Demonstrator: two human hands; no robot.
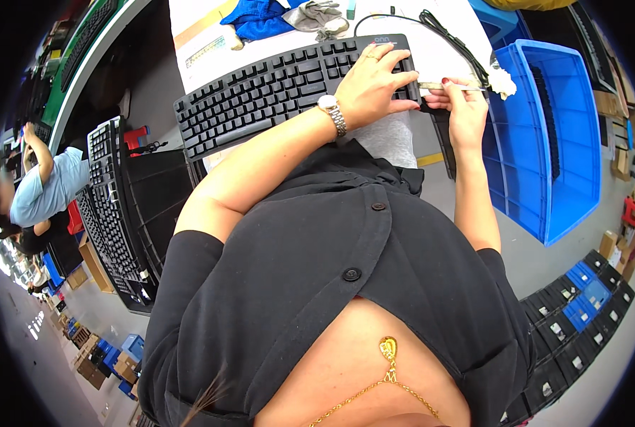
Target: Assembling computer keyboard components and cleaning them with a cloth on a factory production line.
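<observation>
A black keyboard [260, 99] lies at a slant on the white work table in front of me. My left hand [374, 85], with a metal watch at the wrist, holds its right end, the fingers spread over the keys and the thumb by the near corner. My right hand [463, 107] is just beyond that end. Its thumb and fingers pinch a thin, pale stick-like tool [431, 85], whose one end points at the keyboard's side. A bit of crumpled white material [502, 83] shows beside the right fingers; whether it joins the tool I cannot tell.
A bundled black cable [454, 41] curves behind the right hand. Blue and grey cloths [260, 18] lie at the back of the table. A blue crate [534, 142] stands at the right. More keyboards [107, 213] are stacked at the left, with another person [50, 181] beyond.
</observation>
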